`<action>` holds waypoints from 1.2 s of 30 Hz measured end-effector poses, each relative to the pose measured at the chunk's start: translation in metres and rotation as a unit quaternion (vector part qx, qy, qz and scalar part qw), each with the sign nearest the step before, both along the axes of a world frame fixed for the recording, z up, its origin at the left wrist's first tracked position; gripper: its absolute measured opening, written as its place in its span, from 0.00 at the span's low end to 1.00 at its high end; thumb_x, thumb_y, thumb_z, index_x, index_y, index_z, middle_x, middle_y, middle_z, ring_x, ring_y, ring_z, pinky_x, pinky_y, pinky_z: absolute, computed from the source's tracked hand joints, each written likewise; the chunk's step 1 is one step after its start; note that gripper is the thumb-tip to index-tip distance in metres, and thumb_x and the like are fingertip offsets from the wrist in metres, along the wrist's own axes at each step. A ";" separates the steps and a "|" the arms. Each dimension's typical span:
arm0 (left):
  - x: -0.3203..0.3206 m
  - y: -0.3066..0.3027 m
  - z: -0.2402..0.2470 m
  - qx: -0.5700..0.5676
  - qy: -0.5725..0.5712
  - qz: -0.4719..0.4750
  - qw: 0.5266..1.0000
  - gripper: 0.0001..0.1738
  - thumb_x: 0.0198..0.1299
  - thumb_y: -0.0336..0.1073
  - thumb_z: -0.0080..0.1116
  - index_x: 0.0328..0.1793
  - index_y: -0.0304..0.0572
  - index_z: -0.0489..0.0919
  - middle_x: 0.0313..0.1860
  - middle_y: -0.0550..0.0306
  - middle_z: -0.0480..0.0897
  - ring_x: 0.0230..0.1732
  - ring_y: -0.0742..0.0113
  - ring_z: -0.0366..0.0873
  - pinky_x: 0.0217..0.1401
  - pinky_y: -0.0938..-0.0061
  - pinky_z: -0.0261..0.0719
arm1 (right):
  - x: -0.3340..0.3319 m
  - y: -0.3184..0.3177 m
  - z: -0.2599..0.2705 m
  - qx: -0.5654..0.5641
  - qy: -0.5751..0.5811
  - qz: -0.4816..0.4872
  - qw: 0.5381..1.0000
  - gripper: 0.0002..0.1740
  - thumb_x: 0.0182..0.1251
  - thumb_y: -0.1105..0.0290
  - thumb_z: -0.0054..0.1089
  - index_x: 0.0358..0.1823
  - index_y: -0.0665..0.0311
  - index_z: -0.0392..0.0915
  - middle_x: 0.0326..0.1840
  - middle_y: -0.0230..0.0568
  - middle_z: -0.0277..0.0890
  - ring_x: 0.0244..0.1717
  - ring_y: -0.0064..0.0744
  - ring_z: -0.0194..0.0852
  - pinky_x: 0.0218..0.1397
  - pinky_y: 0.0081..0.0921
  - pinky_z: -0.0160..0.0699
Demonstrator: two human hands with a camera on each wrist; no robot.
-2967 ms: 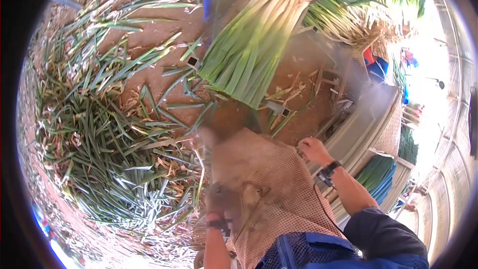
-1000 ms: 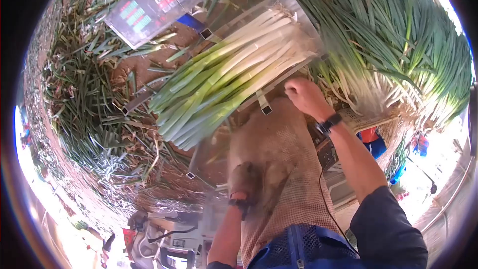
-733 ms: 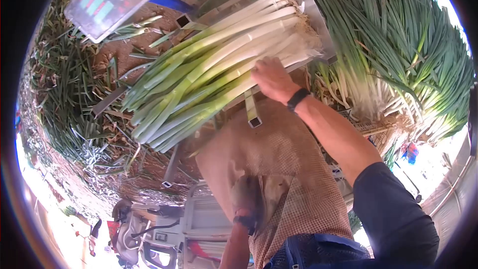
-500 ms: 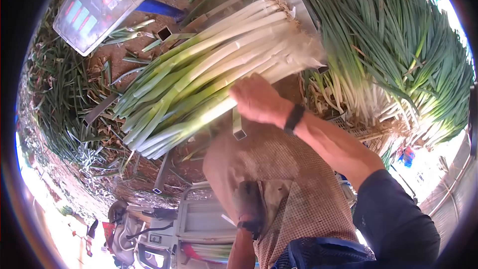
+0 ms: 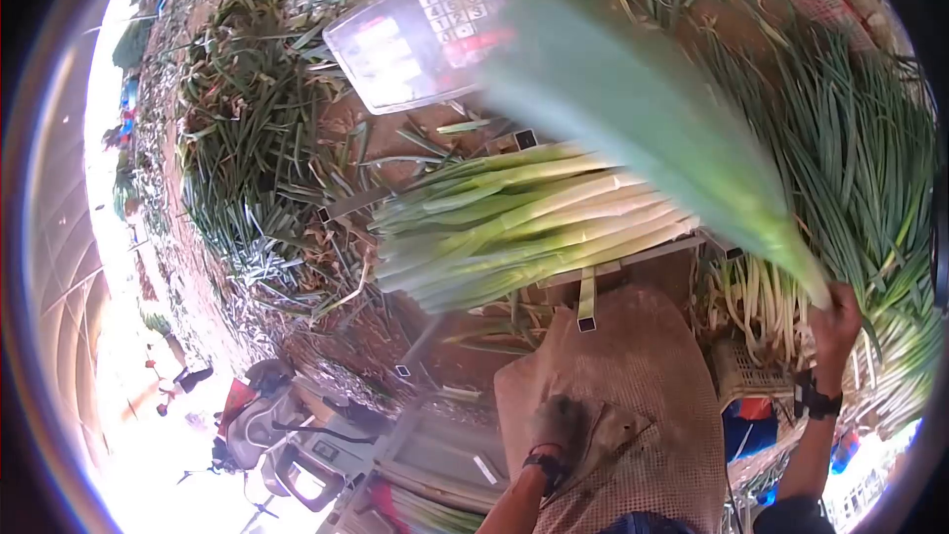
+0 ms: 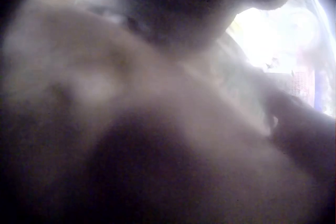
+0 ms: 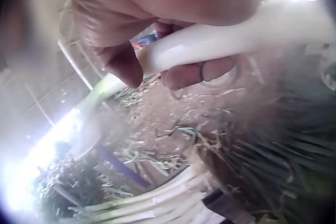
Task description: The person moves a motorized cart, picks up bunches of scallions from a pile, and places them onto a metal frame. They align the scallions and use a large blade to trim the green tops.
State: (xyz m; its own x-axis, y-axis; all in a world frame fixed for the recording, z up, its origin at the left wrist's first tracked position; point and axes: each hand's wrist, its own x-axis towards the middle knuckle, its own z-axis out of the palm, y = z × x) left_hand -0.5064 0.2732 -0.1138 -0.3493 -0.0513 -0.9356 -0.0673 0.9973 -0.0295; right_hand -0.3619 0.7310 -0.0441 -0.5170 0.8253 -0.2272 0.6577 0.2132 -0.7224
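Observation:
My right hand (image 5: 838,324) is raised at the right and grips a long green onion (image 5: 682,133) near its white end. Its leaves sweep blurred toward the upper left, over the bundle. In the right wrist view the thumb and curled fingers wrap the smooth white stalk (image 7: 194,48). A big bundle of green onions (image 5: 514,227) lies on a metal frame, white ends to the right. My left hand (image 5: 559,423), dark and blurred, is low against the mesh apron (image 5: 662,386); I cannot tell how its fingers lie. The left wrist view is mostly dark blur.
A scale display (image 5: 425,30) with a keypad stands behind the bundle. Square metal tube ends (image 5: 587,321) stick out from the frame. A large pile of green onions (image 5: 860,168) lies at right, and cut leaves (image 5: 257,158) heap at left. A vehicle (image 5: 306,465) stands lower left.
My right hand has left the front of the bundle and moved right, and now holds a green onion. The head view has swung. The left hand stays low at the apron.

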 end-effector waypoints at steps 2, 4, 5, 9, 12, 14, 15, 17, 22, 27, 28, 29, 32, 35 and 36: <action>0.005 -0.010 -0.011 0.006 0.006 0.006 1.000 0.24 0.66 0.58 0.58 0.52 0.50 0.88 0.47 0.40 0.89 0.54 0.38 0.86 0.57 0.50 0.82 | 0.030 0.008 -0.002 -0.033 -0.016 -0.109 0.993 0.11 0.67 0.69 0.61 0.47 0.67 0.77 0.38 0.26 0.69 0.38 0.19 0.63 0.45 0.20 0.64; 0.001 -0.005 -0.008 0.007 0.015 -0.004 1.000 0.22 0.67 0.57 0.57 0.51 0.51 0.89 0.47 0.41 0.89 0.53 0.38 0.86 0.56 0.49 0.82 | 0.057 0.018 -0.024 -0.021 0.020 -0.146 0.989 0.11 0.67 0.69 0.60 0.47 0.67 0.77 0.37 0.27 0.68 0.38 0.18 0.61 0.45 0.19 0.63; 0.000 -0.004 -0.006 0.006 0.019 -0.010 1.000 0.22 0.67 0.56 0.56 0.50 0.51 0.89 0.46 0.41 0.89 0.52 0.39 0.87 0.56 0.48 0.82 | 0.071 0.026 -0.038 -0.037 0.003 -0.157 0.987 0.12 0.67 0.68 0.60 0.48 0.68 0.77 0.37 0.28 0.69 0.38 0.19 0.62 0.45 0.20 0.64; 0.004 -0.017 -0.012 0.031 0.039 0.039 0.998 0.19 0.66 0.52 0.59 0.52 0.53 0.89 0.45 0.42 0.89 0.49 0.39 0.87 0.53 0.50 0.83 | 0.161 0.067 -0.142 0.019 -0.188 -0.126 0.974 0.20 0.67 0.66 0.61 0.54 0.75 0.77 0.44 0.42 0.77 0.45 0.35 0.73 0.53 0.32 0.72; -0.005 -0.042 -0.028 0.077 0.074 0.092 0.990 0.17 0.66 0.50 0.62 0.53 0.51 0.89 0.44 0.43 0.90 0.47 0.42 0.88 0.51 0.54 0.84 | 0.180 0.063 -0.165 0.031 -0.230 -0.065 0.970 0.21 0.67 0.64 0.63 0.53 0.75 0.76 0.46 0.50 0.79 0.48 0.43 0.75 0.55 0.38 0.73; -0.040 -0.034 -0.038 0.062 0.094 0.075 0.991 0.17 0.67 0.48 0.65 0.55 0.49 0.88 0.46 0.45 0.90 0.47 0.46 0.89 0.50 0.60 0.86 | 0.144 0.053 -0.166 -0.042 -0.215 -0.058 0.974 0.21 0.67 0.63 0.63 0.52 0.74 0.78 0.48 0.52 0.80 0.48 0.47 0.77 0.55 0.38 0.74; -0.052 -0.036 -0.047 0.113 0.167 0.074 0.977 0.16 0.67 0.44 0.65 0.55 0.47 0.88 0.45 0.45 0.90 0.45 0.48 0.90 0.49 0.61 0.86 | 0.104 0.039 -0.155 -0.047 -0.233 -0.062 0.969 0.19 0.69 0.63 0.62 0.51 0.73 0.80 0.47 0.52 0.82 0.47 0.47 0.79 0.54 0.39 0.76; -0.087 -0.027 -0.056 0.160 0.240 0.069 0.955 0.14 0.67 0.40 0.66 0.56 0.46 0.87 0.45 0.46 0.90 0.44 0.52 0.90 0.47 0.63 0.86 | 0.076 0.027 -0.169 -0.049 -0.174 -0.012 0.983 0.16 0.70 0.66 0.62 0.50 0.72 0.82 0.46 0.50 0.83 0.46 0.43 0.80 0.53 0.37 0.76; -0.151 0.029 -0.062 0.288 0.283 0.159 0.901 0.13 0.66 0.38 0.65 0.55 0.44 0.87 0.41 0.46 0.89 0.42 0.49 0.88 0.46 0.61 0.85 | 0.008 -0.010 -0.182 -0.318 0.104 -0.091 0.938 0.07 0.74 0.77 0.63 0.50 0.67 0.80 0.42 0.31 0.80 0.43 0.21 0.76 0.48 0.25 0.75; -0.148 0.037 -0.051 0.304 0.230 0.047 0.923 0.16 0.68 0.38 0.65 0.57 0.38 0.86 0.43 0.49 0.89 0.43 0.61 0.88 0.49 0.66 0.84 | -0.011 -0.065 -0.178 -0.243 0.005 -0.057 0.968 0.11 0.72 0.71 0.62 0.53 0.62 0.79 0.31 0.29 0.76 0.30 0.21 0.72 0.32 0.24 0.71; -0.142 0.049 -0.037 0.316 0.174 0.097 0.928 0.15 0.68 0.38 0.65 0.56 0.39 0.87 0.45 0.48 0.89 0.46 0.61 0.88 0.51 0.66 0.84 | -0.001 -0.072 -0.180 -0.147 -0.157 0.004 0.977 0.14 0.72 0.64 0.62 0.53 0.63 0.79 0.30 0.35 0.80 0.31 0.30 0.79 0.35 0.30 0.77; -0.131 0.061 -0.023 0.317 0.118 0.143 0.930 0.14 0.68 0.38 0.64 0.55 0.39 0.87 0.46 0.48 0.90 0.48 0.61 0.88 0.53 0.66 0.83 | 0.003 -0.085 -0.168 -0.178 -0.167 -0.007 0.970 0.13 0.72 0.63 0.61 0.51 0.63 0.80 0.32 0.38 0.82 0.32 0.33 0.80 0.37 0.33 0.78; -0.079 0.023 -0.024 0.260 0.094 0.032 0.961 0.14 0.70 0.35 0.59 0.56 0.38 0.86 0.43 0.46 0.88 0.40 0.54 0.85 0.45 0.61 0.83 | 0.013 -0.124 -0.123 -0.223 -0.246 -0.023 0.943 0.13 0.74 0.61 0.59 0.46 0.63 0.82 0.35 0.43 0.85 0.34 0.40 0.82 0.40 0.40 0.80; -0.042 -0.042 -0.052 0.331 0.086 -0.187 0.921 0.13 0.68 0.36 0.59 0.52 0.38 0.86 0.45 0.44 0.88 0.44 0.47 0.87 0.47 0.56 0.84 | 0.064 -0.182 -0.123 -0.259 -0.259 -0.055 0.929 0.14 0.75 0.62 0.58 0.47 0.65 0.83 0.35 0.47 0.84 0.34 0.43 0.82 0.39 0.41 0.79; -0.044 -0.036 -0.050 0.318 0.065 -0.229 0.918 0.13 0.67 0.36 0.59 0.51 0.38 0.87 0.46 0.44 0.88 0.45 0.45 0.86 0.48 0.55 0.84 | 0.078 -0.200 -0.126 -0.282 -0.260 -0.063 0.921 0.14 0.75 0.62 0.58 0.48 0.66 0.84 0.35 0.48 0.84 0.34 0.44 0.82 0.39 0.42 0.78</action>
State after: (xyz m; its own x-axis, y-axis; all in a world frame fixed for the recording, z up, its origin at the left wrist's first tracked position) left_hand -0.5503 0.2367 -0.1636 -0.3089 0.6705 -0.6746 0.4020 0.7348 0.5462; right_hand -0.2836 0.5315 -0.1699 -0.1254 0.5453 -0.8288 0.9401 -0.2015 -0.2748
